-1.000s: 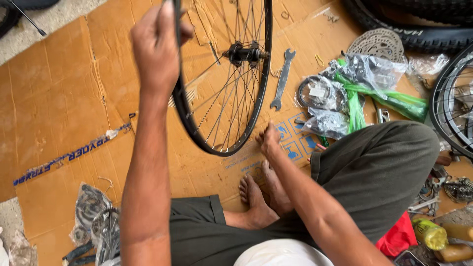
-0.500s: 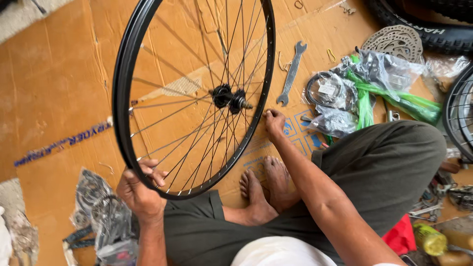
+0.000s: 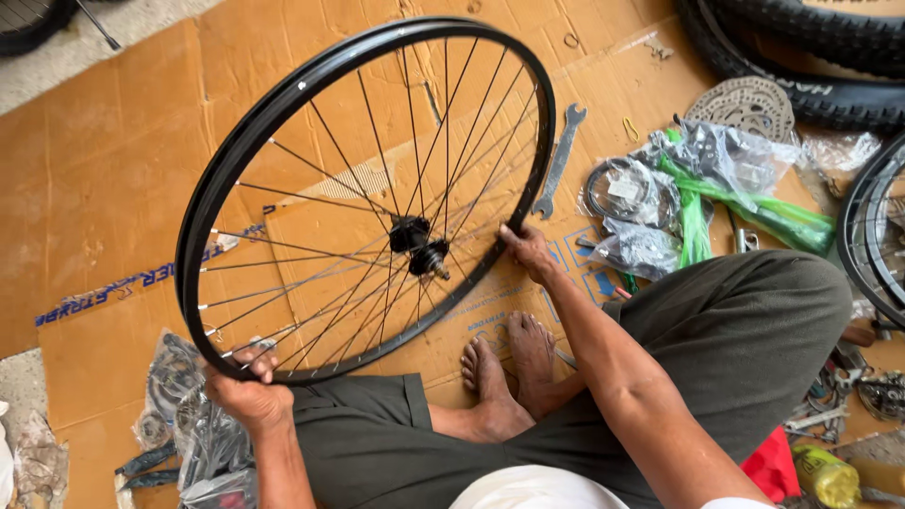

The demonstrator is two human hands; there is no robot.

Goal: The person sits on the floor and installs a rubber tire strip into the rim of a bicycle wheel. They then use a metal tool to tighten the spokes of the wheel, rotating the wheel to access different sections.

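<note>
I sit cross-legged on flattened cardboard and hold a black spoked bicycle wheel point(image 3: 283, 90) tilted over my lap. Its hub point(image 3: 417, 243) with a short axle sits at the centre. My left hand point(image 3: 247, 391) grips the rim at its lower left, near my left knee. Fingers of my right hand point(image 3: 528, 250) close on the rim at its right side. My bare feet point(image 3: 504, 363) rest under the wheel's lower edge.
A flat metal wrench point(image 3: 559, 162) lies on the cardboard point(image 3: 104, 179) right of the wheel. Plastic bags of parts point(image 3: 650, 212), green strips point(image 3: 754, 212) and a disc rotor point(image 3: 749, 104) lie further right. Tyres point(image 3: 811, 57) sit top right, another wheel point(image 3: 872, 236) at right, bagged parts point(image 3: 189, 424) lower left.
The wheel has swung from nearly edge-on to facing me and lower. My left hand slid from the rim's top to its lower left. My right hand stays on the right side.
</note>
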